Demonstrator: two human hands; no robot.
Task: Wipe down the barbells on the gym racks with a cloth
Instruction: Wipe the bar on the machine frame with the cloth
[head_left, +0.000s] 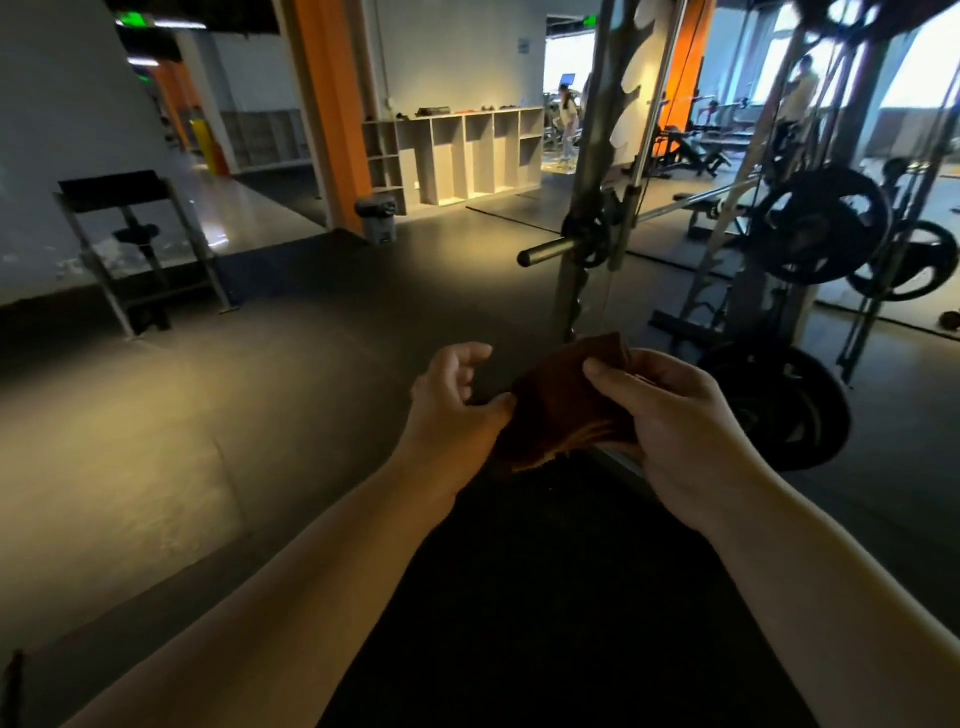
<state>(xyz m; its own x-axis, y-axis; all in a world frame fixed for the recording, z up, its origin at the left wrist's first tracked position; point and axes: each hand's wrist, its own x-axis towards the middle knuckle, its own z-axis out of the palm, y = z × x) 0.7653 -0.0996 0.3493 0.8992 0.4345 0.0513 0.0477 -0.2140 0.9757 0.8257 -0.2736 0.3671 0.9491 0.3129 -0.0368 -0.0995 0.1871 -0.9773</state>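
Observation:
A dark brown cloth (558, 402) is held in front of me at mid-frame, between both hands. My right hand (670, 415) grips its right side, thumb on top. My left hand (454, 402) pinches the cloth's left edge with thumb and curled fingers. Beyond the cloth, a steel barbell (550, 251) rests on the rack (589, 171), its bare sleeve end pointing left toward me and the bar running back to the right. Both hands are well below and in front of the barbell.
Black weight plates (821, 223) hang on the rack at right, with another plate (784, 405) low near my right hand. A metal stand (135, 244) is at left, a bin (376, 213) by an orange pillar (337, 104), and white shelves (462, 150) behind. A person stands far back.

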